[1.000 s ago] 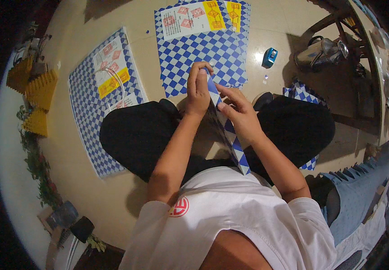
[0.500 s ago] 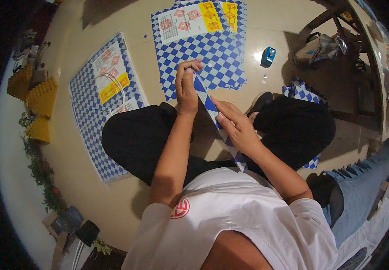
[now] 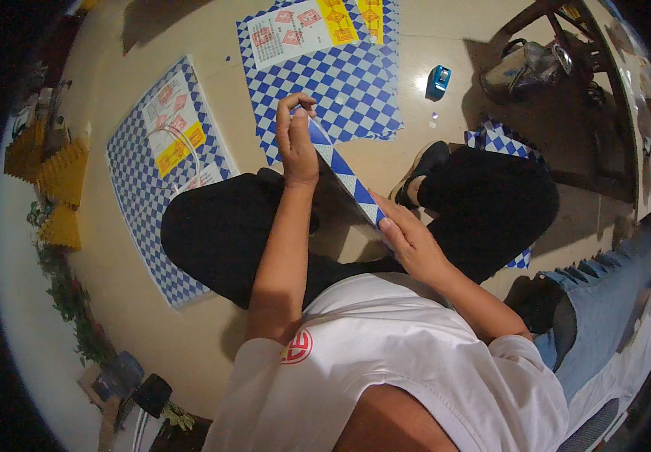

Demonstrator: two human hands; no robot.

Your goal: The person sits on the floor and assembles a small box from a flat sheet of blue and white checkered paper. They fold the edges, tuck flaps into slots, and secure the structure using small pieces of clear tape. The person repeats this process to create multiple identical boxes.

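Observation:
A narrow blue-and-white checked strip (image 3: pixel 346 179), perhaps a folded sheet seen near its edge, slants between my hands above my lap. My left hand (image 3: pixel 297 151) grips its far upper end, fingers curled over the top. At the near end, my right hand (image 3: pixel 412 239) pinches it between thumb and fingers. Beyond my left hand lie overlapping checked sheets (image 3: pixel 318 90) with white and yellow printed panels. To the left rests a wrapped stack of similar checked sheets (image 3: pixel 140 173), with a pale cord (image 3: pixel 196 154) looped over it.
A small teal tool (image 3: pixel 438 81), its kind unclear, lies on the tiled floor beside tiny scraps (image 3: pixel 434 119). At the right are a metal kettle (image 3: pixel 517 71), a wooden table frame (image 3: pixel 627 113) and more checked pieces (image 3: pixel 502 139). Yellow folded pieces (image 3: pixel 65 173) and plants (image 3: pixel 88 324) line the left.
My right hand has slid down along the strip toward its near end, so more of the strip shows between my hands. My left hand keeps its hold at the top. The whole view has shifted slightly.

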